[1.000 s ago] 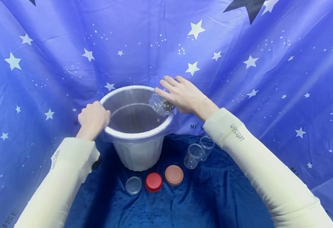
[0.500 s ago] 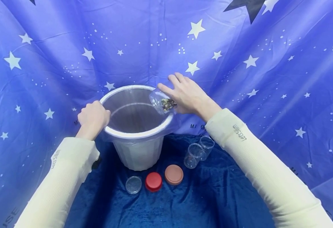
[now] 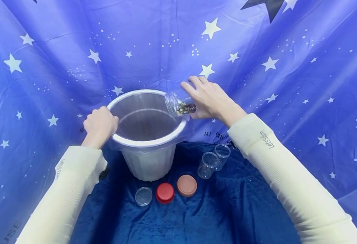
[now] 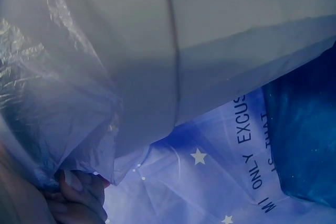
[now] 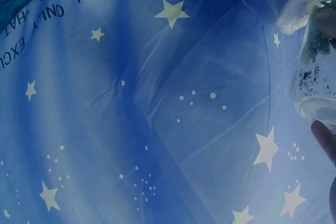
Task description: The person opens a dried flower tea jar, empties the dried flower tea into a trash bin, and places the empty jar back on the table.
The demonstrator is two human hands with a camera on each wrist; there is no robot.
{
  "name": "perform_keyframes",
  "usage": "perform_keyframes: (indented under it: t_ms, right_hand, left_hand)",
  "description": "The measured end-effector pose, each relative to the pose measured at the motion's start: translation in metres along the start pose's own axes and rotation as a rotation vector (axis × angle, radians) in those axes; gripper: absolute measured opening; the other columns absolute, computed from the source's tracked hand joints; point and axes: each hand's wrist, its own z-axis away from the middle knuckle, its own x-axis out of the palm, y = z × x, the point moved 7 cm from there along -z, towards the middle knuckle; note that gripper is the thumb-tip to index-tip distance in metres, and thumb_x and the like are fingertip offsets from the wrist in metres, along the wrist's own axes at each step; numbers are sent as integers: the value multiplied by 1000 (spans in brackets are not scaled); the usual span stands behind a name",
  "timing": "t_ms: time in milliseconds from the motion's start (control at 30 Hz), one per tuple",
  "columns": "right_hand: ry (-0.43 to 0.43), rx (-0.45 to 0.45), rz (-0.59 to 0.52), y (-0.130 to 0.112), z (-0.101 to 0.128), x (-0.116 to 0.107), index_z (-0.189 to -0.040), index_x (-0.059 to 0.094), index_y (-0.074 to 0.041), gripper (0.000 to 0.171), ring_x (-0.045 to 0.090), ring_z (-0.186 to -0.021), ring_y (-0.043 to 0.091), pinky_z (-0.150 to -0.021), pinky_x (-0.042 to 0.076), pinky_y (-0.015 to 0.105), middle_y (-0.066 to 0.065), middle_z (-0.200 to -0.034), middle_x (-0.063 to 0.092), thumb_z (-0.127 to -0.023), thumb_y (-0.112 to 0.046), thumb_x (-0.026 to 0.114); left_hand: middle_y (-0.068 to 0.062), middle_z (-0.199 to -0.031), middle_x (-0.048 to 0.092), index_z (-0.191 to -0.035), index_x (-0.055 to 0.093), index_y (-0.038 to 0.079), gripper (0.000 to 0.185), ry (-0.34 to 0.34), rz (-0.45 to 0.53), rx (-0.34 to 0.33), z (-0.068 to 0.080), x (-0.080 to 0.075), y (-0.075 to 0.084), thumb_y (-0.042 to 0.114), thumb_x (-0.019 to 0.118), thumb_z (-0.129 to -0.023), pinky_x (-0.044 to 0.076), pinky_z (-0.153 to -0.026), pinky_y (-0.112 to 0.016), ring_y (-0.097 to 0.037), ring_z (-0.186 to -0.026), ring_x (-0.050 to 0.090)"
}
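Hands number two: the right hand (image 3: 207,100) curls its fingers round one small clear plastic jar of dark bits (image 3: 179,105), tipped over the rim beside it; the left hand (image 3: 100,124) clenches the rim of one white plastic-lined bucket (image 3: 149,162). Below the hands lie two empty clear jars (image 3: 212,161) and three round lids (image 3: 166,192).

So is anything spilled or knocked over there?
Nothing looks spilled. The right hand holds a small clear jar tipped on its side over the rim of the white bin, bits still inside it. One empty jar leans against another on the blue cloth, and three lids lie loose nearby.
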Motion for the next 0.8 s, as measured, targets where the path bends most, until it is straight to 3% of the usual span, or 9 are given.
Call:
perform_keyframes:
  t_ms: [200,567,800]
  right_hand:
    - [-5,-46,23,-3,-4,-2,-138,44,-11,90,52,-120,42,-81,56,54,21,-135,48,-64,-38,88]
    - [-13,-137,38,-15,-12,-5,-138,46,-10,81,50,-122,41,-79,57,53,20,-134,49,-67,-25,83]
    - [-101,-185,76,-28,-18,2,-143,44,-12,85,42,-133,40,-90,54,51,21,-146,41,-68,-15,84]
  left_hand:
    - [-34,-114,62,-117,55,-9,46,-6,-1,-5,0,0,0,28,47,-92,51,-80,-56,-52,-105,61]
    - [-34,-113,63,-117,55,-9,46,-4,-2,-8,-1,0,-1,28,47,-92,52,-78,-55,-52,-104,62]
    - [-34,-110,64,-115,57,-9,45,1,-1,-8,-2,0,-1,27,47,-91,52,-75,-55,-51,-102,63]
